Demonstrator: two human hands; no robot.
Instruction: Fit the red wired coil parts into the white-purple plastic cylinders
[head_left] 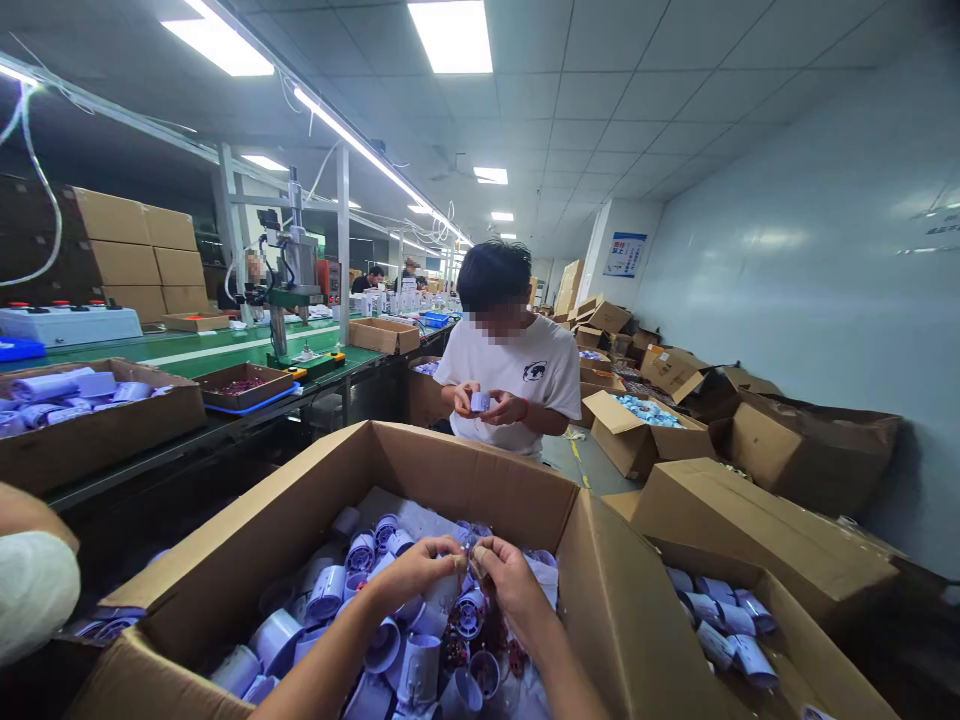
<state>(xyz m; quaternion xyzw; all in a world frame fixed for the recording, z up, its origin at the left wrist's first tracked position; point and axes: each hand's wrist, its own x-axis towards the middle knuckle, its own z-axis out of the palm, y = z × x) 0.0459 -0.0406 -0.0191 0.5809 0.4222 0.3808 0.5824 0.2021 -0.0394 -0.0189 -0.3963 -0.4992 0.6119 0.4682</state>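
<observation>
Both hands are over a large open cardboard box [480, 470] heaped with pale purple plastic cups [328, 592] and small red parts [491, 632]. My left hand [429, 565] is closed in a pinch, its fingertips pointing right. Close beside it, my right hand [514, 580] also pinches, thumb and forefinger pressed together. Whatever lies between the fingertips is too small to make out. Just below the hands sits a cup with a slotted inside [470, 612].
A person [510, 360] across the box holds a similar cup [480, 401]. To the right, another box [817, 640] contains several cups. On the left bench are a press machine [294, 270], a box of cups [90, 430] and a tray of red parts [244, 388].
</observation>
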